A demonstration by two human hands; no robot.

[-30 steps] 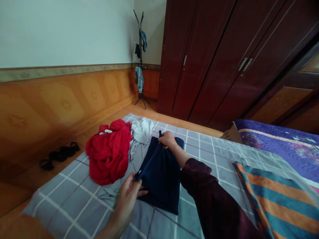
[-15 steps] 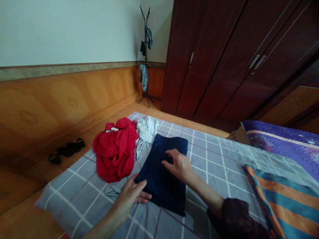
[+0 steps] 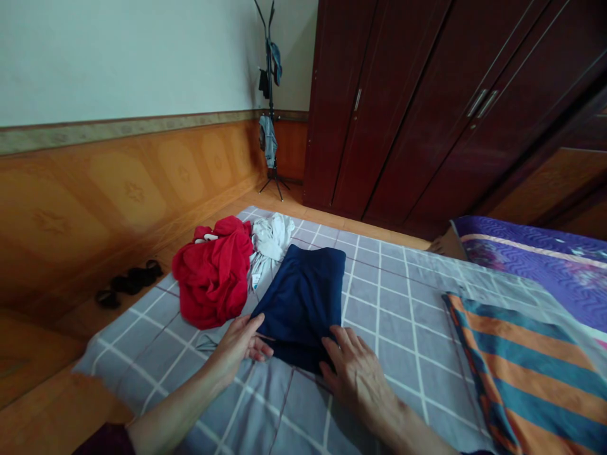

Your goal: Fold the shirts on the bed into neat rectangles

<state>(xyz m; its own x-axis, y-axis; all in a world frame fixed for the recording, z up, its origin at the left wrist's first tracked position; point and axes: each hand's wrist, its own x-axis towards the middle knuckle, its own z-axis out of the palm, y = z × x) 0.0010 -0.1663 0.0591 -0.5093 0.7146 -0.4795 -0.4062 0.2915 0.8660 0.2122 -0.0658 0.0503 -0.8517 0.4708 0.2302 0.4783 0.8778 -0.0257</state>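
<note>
A dark blue garment lies folded on the grey checked bed cover. My left hand is at its lower left corner, thumb on top and fingers at the edge, closed on the cloth. At the lower right corner, my right hand has its fingertips on the cloth, the fingers bent and the thumb at the near edge. A red garment is heaped left of the blue one, and a crumpled white garment lies behind and between them.
An orange and teal striped cloth lies on the bed at the right. Beyond are a purple-covered surface, a dark red wardrobe and a black coat stand. Black footwear is on the floor at left.
My right hand has moved from above the middle of the blue garment down to its lower right corner. My left hand stays at the lower left corner. The view has shifted slightly.
</note>
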